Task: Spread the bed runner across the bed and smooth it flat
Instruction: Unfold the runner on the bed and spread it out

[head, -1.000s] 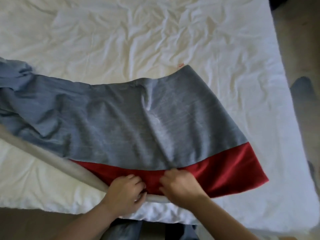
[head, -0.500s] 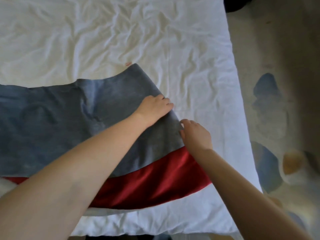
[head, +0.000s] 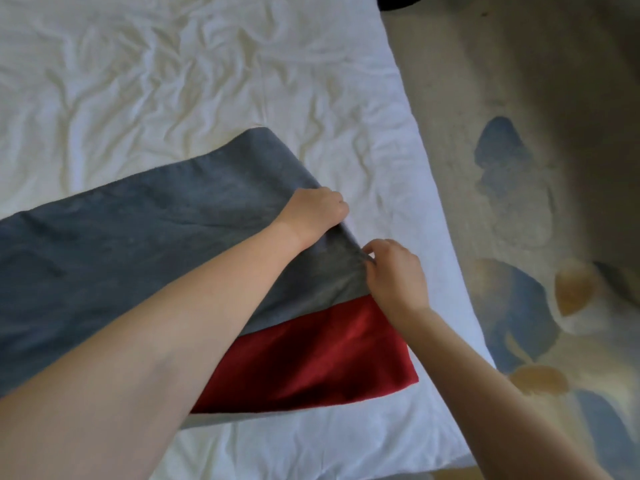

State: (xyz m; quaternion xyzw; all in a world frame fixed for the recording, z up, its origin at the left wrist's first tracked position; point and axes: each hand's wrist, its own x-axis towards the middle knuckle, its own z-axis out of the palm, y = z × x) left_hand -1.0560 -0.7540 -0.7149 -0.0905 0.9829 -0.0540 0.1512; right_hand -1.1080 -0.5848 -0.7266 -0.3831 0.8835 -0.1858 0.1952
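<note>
Bed runner [head: 145,237] on bed [head: 194,81], left hand [head: 317,211] and right hand [head: 394,271] gripping its edge

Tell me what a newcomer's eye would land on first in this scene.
The grey and red bed runner lying slantwise across the rumpled white sheet stands out first, its red band nearest the foot of the picture. Next, the left hand and right hand both take hold of the runner's right-hand end. To the right of the bed lies a beige carpet with blue and orange shapes.
</note>
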